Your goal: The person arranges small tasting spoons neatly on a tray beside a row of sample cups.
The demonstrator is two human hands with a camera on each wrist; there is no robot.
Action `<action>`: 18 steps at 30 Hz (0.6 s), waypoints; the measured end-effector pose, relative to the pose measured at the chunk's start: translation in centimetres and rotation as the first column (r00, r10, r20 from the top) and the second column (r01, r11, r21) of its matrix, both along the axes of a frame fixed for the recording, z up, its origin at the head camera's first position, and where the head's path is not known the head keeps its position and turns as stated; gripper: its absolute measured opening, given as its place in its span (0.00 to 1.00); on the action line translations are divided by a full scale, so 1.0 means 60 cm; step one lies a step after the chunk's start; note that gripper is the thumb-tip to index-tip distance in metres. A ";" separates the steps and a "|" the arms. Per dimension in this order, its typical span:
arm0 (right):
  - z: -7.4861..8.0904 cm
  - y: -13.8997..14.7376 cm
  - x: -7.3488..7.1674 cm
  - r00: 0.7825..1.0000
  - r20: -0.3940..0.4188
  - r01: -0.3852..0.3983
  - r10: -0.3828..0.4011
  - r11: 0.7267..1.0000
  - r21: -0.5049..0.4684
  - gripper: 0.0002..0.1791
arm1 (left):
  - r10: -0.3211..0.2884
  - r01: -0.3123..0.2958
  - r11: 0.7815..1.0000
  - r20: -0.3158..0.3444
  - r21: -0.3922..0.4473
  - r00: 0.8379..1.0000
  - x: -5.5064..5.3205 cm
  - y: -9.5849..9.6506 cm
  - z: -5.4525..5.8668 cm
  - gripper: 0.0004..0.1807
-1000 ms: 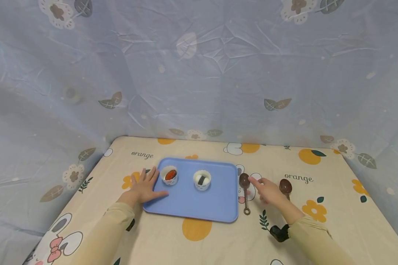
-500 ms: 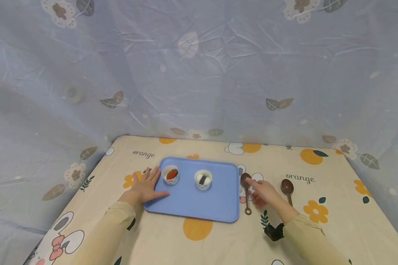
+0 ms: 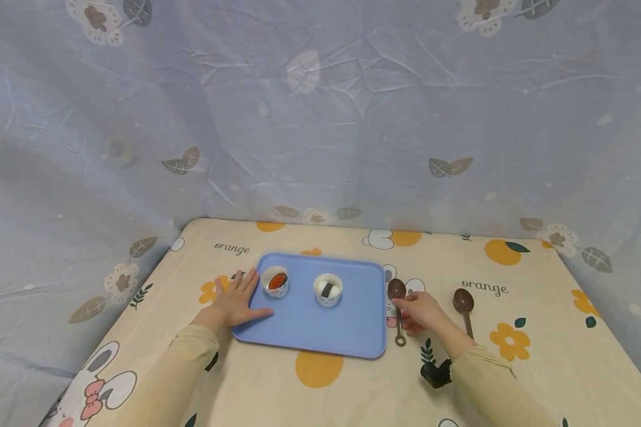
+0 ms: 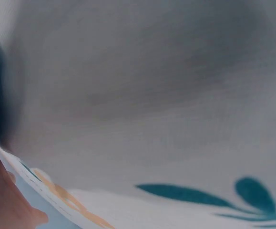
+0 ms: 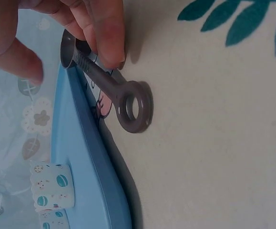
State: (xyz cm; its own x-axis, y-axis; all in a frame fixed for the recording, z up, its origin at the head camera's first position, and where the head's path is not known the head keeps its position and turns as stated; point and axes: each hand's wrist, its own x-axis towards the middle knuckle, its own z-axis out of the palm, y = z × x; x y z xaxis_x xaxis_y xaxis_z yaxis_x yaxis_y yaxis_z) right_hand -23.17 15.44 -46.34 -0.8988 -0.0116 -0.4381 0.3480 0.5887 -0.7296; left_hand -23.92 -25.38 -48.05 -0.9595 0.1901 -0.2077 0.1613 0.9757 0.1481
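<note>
My left hand (image 3: 233, 304) lies with fingers spread at the left edge of a blue tray (image 3: 326, 335), the thumb reaching over its rim. The left wrist view catches only part of that hand (image 4: 6, 195) and mostly tablecloth. My right hand (image 3: 426, 311) hovers over a brown plastic spoon (image 3: 397, 288) beside the tray's right side. Seen from the right wrist, thumb and fingers are apart around the handle of the spoon (image 5: 102, 78), which lies on the cloth, its ring end toward the camera. The fingers partly cover the bowl end there.
On the tray stand two small paper cups: one cup (image 3: 278, 293) has an orange-red piece inside, the other cup (image 3: 328, 301) a white piece with a dark band. A second brown spoon (image 3: 463, 300) lies farther right. A pale curtain (image 3: 320, 118) hangs behind the table.
My right hand has moved left and slightly down, from beside the spoon's bowl to over its handle, and its fingers have bent downward. My left hand stays in place on the tray edge.
</note>
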 end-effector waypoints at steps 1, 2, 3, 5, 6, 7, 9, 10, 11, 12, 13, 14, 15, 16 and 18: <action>-0.001 -0.001 0.000 1.000 -0.002 -0.001 0.001 1.000 0.002 0.25 | -0.001 0.001 1.000 0.000 -0.003 1.000 -0.001 -0.001 -0.001 0.58; -0.001 -0.002 -0.001 1.000 -0.004 -0.001 0.001 1.000 0.006 0.24 | -0.003 0.003 1.000 0.000 -0.007 1.000 -0.001 -0.001 -0.002 0.58; -0.002 -0.003 -0.001 1.000 -0.005 0.001 -0.001 1.000 0.008 0.23 | -0.001 0.001 1.000 0.001 -0.014 1.000 -0.002 -0.001 -0.003 0.58; -0.004 -0.005 -0.002 1.000 -0.006 0.002 -0.002 1.000 0.012 0.22 | -0.002 0.002 1.000 0.004 -0.020 1.000 -0.002 -0.002 -0.005 0.58; -0.004 -0.006 -0.002 1.000 -0.006 0.002 -0.002 1.000 0.014 0.21 | -0.002 0.002 1.000 0.003 -0.016 1.000 -0.002 -0.002 -0.005 0.58; -0.005 -0.008 -0.002 1.000 -0.008 0.003 -0.003 1.000 0.014 0.21 | -0.001 0.001 1.000 0.003 -0.016 1.000 -0.002 -0.002 -0.005 0.59; -0.006 -0.009 -0.003 1.000 -0.008 0.008 -0.008 1.000 0.011 0.19 | 0.002 -0.002 1.000 0.003 -0.013 1.000 -0.003 -0.002 -0.005 0.59; -0.006 -0.010 -0.003 1.000 -0.008 0.011 -0.011 1.000 0.009 0.18 | 0.000 0.000 1.000 0.002 -0.007 1.000 -0.003 -0.002 -0.005 0.59; -0.007 -0.010 -0.003 1.000 -0.008 0.020 -0.020 1.000 0.004 0.17 | 0.001 -0.001 1.000 0.002 -0.007 1.000 -0.002 -0.001 -0.005 0.59; -0.007 -0.011 -0.003 1.000 -0.010 0.023 -0.023 1.000 0.003 0.17 | 0.000 0.000 1.000 -0.001 -0.005 1.000 -0.002 -0.001 -0.004 0.59; -0.008 -0.011 -0.003 0.999 -0.011 0.031 -0.031 1.000 0.000 0.16 | 0.000 0.000 1.000 -0.001 -0.006 1.000 -0.002 -0.001 -0.004 0.59; -0.009 -0.011 -0.003 0.999 -0.012 0.032 -0.032 0.999 0.001 0.16 | 0.000 0.000 1.000 -0.002 -0.005 1.000 -0.001 -0.001 -0.004 0.59; -0.009 -0.011 -0.003 0.999 -0.013 0.035 -0.035 0.999 0.001 0.16 | -0.001 0.001 1.000 -0.003 -0.004 1.000 -0.001 -0.001 -0.005 0.59; -0.010 -0.012 -0.002 0.999 -0.017 0.035 -0.035 0.999 0.002 0.15 | -0.002 0.002 1.000 -0.003 -0.005 1.000 -0.001 -0.001 -0.005 0.59; -0.008 -0.013 -0.001 0.999 -0.024 0.032 -0.031 0.999 0.007 0.15 | -0.002 0.002 1.000 -0.005 -0.006 1.000 -0.001 0.000 -0.005 0.59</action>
